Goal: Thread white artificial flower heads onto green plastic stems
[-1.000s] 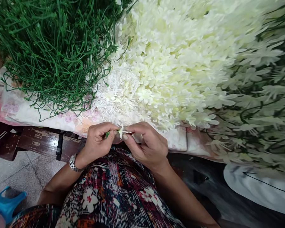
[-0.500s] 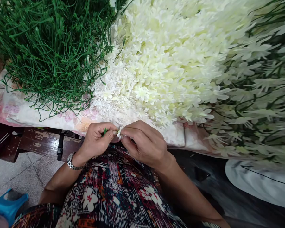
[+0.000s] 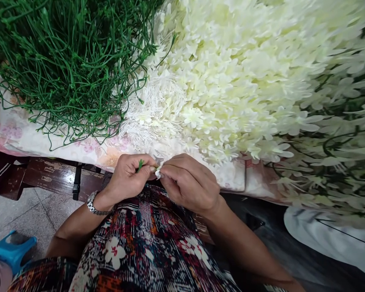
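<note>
My left hand (image 3: 133,175) is closed in a pinch on a green plastic stem (image 3: 140,164), whose tip pokes out above the thumb. Fingertip to fingertip with it, my right hand (image 3: 192,182) pinches a small white artificial flower (image 3: 158,172) at the stem's end. Most of the flower is covered by my fingers. Beyond my hands lies a small pile of white thread-like stamens (image 3: 155,109). A big heap of green plastic stems (image 3: 69,77) is at the far left, and a broad heap of cream-white artificial petals (image 3: 231,89) fills the middle.
A flower-patterned cloth (image 3: 63,140) covers the table edge in front of me. At right, finished-looking white flowers on green stems (image 3: 334,142) overhang the edge. A blue plastic stool (image 3: 13,249) stands on the floor at lower left. A white rounded object (image 3: 322,231) is at lower right.
The view has shifted slightly, so the hands appear a little further right. Both hands keep the same pinch on the stem and the white flower.
</note>
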Available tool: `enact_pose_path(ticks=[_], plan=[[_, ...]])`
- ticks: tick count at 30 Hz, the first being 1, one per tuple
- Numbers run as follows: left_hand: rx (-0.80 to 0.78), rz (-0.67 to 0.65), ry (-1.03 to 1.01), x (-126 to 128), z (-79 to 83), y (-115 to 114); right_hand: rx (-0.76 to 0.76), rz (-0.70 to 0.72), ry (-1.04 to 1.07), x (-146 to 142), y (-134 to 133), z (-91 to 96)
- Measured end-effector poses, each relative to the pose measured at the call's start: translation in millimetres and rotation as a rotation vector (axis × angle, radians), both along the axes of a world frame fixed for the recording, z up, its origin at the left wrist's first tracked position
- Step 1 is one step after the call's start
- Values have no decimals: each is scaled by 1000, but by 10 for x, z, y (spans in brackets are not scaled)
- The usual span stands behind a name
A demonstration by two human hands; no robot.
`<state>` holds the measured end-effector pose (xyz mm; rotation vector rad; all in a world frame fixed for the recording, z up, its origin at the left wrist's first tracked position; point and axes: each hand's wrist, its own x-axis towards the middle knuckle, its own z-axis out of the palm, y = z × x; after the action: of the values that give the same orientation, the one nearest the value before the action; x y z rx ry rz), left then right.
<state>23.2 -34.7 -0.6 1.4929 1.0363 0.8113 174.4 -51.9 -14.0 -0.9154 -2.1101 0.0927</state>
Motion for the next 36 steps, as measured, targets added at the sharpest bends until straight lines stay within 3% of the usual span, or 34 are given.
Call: enact_pose_path(ticks=[5, 10, 18, 24, 28, 30, 36], plan=[[45, 6, 27, 14, 3, 8, -42, -2, -29, 20, -21, 6], [113, 17, 1, -1, -24, -30, -208, 18, 66, 36, -46, 65], [604, 132, 94, -9, -154, -141, -381, -81, 216, -32, -106, 167], [871, 154, 299, -27, -178, -146, -653, -104, 389, -39, -113, 181], [967, 141, 348, -21, -209, -114, -869, -109, 530, -54, -96, 123], [960, 165, 329, -6, -237, -96, -882, -121, 556, -65, -87, 86], [895, 168, 308, 31, -281, -54, -692, -191, 487, -104, -80, 23]])
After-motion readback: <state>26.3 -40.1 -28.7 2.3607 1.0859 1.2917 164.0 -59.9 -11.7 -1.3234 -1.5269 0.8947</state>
